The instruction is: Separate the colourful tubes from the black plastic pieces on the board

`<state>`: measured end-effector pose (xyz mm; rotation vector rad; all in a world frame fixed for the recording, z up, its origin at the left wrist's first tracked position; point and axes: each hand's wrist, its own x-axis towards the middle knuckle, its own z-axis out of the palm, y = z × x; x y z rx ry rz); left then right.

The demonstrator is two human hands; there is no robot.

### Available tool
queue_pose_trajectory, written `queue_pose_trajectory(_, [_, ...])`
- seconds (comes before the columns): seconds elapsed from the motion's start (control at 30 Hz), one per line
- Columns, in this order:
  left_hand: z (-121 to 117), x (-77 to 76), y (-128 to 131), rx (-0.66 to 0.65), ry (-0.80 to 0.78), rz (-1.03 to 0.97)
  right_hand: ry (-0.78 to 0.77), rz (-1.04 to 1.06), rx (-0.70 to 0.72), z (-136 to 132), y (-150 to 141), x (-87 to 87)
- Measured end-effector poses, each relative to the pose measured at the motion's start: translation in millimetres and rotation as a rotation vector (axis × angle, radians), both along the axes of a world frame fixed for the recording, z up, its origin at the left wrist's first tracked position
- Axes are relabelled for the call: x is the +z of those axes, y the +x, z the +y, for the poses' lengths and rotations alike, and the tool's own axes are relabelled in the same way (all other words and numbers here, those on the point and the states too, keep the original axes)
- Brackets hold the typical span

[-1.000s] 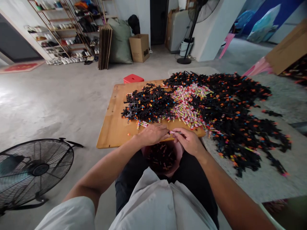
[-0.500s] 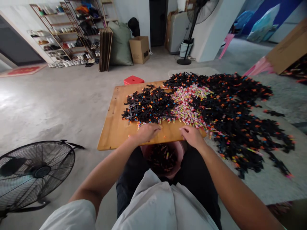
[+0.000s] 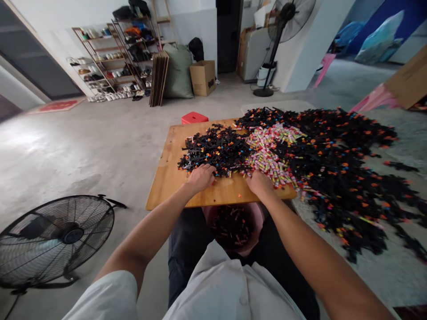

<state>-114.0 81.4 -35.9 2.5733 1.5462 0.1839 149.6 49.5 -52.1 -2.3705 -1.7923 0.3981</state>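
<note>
My left hand (image 3: 201, 178) reaches over the wooden board, fingers stretched out and touching the near edge of a pile of small black toy guns (image 3: 220, 146) with orange and blue bits. My right hand (image 3: 261, 183) is at the near edge of a heap of small pink-and-yellow tubes (image 3: 268, 160). Its fingers are curled together, and what they hold, if anything, is hidden. A tiny orange piece (image 3: 239, 195) lies on the board between the hands. Below the board's edge, a pink bucket (image 3: 258, 222) between my legs contains many dark pieces and small tubes.
The wooden board (image 3: 163, 186) adjoins a grey surface (image 3: 393, 271) at right, spread with more black toy guns (image 3: 350, 155). A black floor fan (image 3: 71, 235) is at left. Behind stand a red stool (image 3: 194, 117), a carton (image 3: 203, 79) and a pedestal fan (image 3: 275, 53).
My hands were together over the bucket with a small pink piece, then parted. Now the left has moved to the toy guns and the right to the tubes. The view has shifted slightly.
</note>
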Motion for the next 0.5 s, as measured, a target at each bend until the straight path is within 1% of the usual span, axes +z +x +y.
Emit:
queue_pose_trajectory(0.07, [0.2,1.9,18.4,0.025,0.063,-0.041,0.008,-0.039,0.061,-12.8,0.5,-1.9])
queue_pose_trajectory(0.13, [2.1,3.8,38.9,0.029,0.074,-0.048,0.024,-0.065,0.105,-26.2,1.0,-4.3])
queue_pose_trajectory(0.2, [5.9,5.6,57.2,0.056,0.035,-0.033,0.036,-0.053,0.114,-37.9,2.8,-7.5])
queue_pose_trajectory(0.27, [10.3,7.5,69.9,0.101,-0.034,-0.012,0.063,0.002,0.114,-47.1,7.1,-11.8])
queue_pose_trajectory(0.33, [13.2,9.6,75.1,0.130,-0.082,0.001,0.103,0.078,0.104,-53.8,13.6,-16.3])
queue_pose_trajectory(0.4, [13.0,11.8,74.5,0.124,-0.098,0.008,0.149,0.172,0.097,-58.5,20.7,-20.5])
queue_pose_trajectory(0.5, [7.6,15.3,72.4,0.137,-0.037,0.020,0.212,0.303,0.086,-62.2,28.2,-25.7])
